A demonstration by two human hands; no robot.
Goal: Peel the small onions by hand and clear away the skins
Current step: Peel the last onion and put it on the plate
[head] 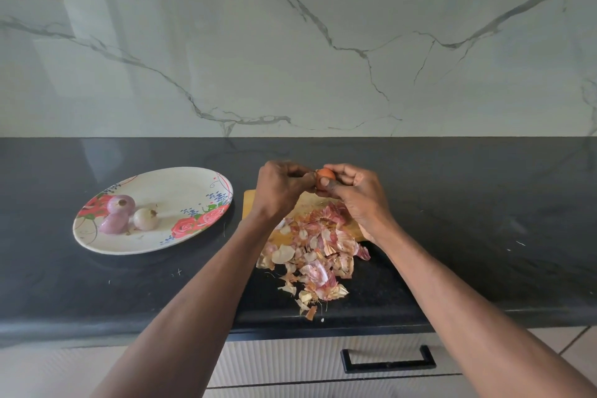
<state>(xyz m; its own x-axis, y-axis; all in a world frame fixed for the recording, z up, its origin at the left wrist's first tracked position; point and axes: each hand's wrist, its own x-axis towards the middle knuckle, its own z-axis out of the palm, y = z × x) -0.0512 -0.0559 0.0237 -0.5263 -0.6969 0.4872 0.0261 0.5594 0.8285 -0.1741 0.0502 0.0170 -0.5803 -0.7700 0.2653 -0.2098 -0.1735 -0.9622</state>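
Both hands meet above the far end of a wooden cutting board (248,203). My right hand (353,191) grips a small onion (324,175) with orange-brown skin still on it. My left hand (281,186) pinches at the onion's left side with curled fingers. Below the hands a heap of pink and tan onion skins (315,255) covers the board and spills onto the black counter toward the front edge. On the left, a white floral plate (181,184) holds three peeled onions (129,215).
The black counter (484,220) runs the width of the view, backed by a marble wall. Its front edge lies just past the skins, with a drawer and black handle (389,362) below. A few skin flecks dot the counter at the right.
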